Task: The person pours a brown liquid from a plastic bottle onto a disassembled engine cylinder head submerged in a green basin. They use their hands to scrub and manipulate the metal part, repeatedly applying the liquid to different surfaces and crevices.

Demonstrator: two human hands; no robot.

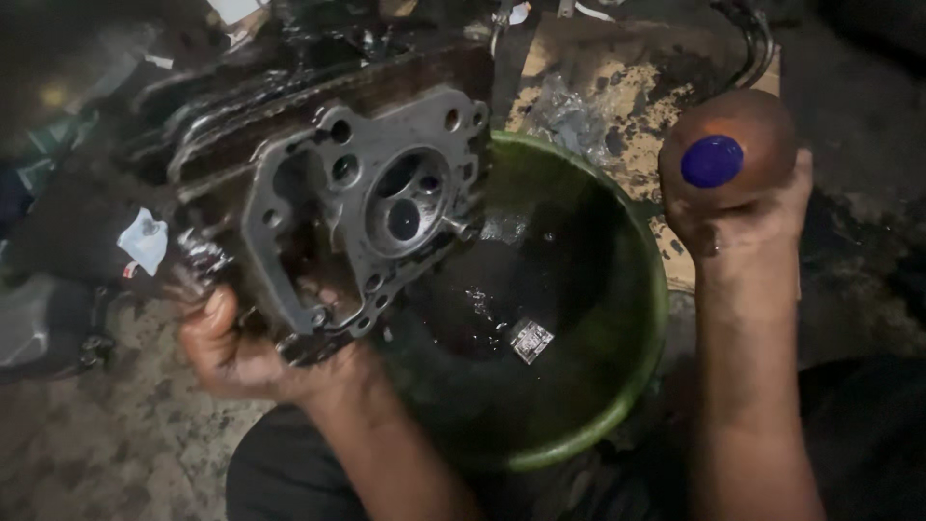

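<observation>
A green basin (644, 381) fills the middle of the view, round and deep, its inside dark and wet, with a small pale square scrap (531, 341) lying on its bottom near the centre. The floor (106, 444) beneath it is stained and grimy, and a torn sheet of brown cardboard (617, 77) lies under the basin's far edge at about one o'clock, blotched with oil.

Next in size is the engine cylinder head (371, 207), a grey metal casting held over the basin's rim at about ten o'clock. Its flat gasket face is turned up toward the camera — the round combustion chamber with two valve openings shows plainly, ringed by bolt holes. The rest of the casting, at eleven o'clock from the face, is black with oil.

The left hand (231, 352) grasps the cylinder head from below, at its seven o'clock corner, fingers curled around the edge, greasy to the wrist.

The right hand (738, 217) is raised at three o'clock of the basin, outside its rim, clenched around a dark brown bottle (743, 130) whose blue cap (712, 161) points at the camera. Bottle and cylinder head are well apart, with the basin between them.

At nine o'clock of the cylinder head a white scrap (145, 239) lies on dark clutter, too dim to make out.
</observation>
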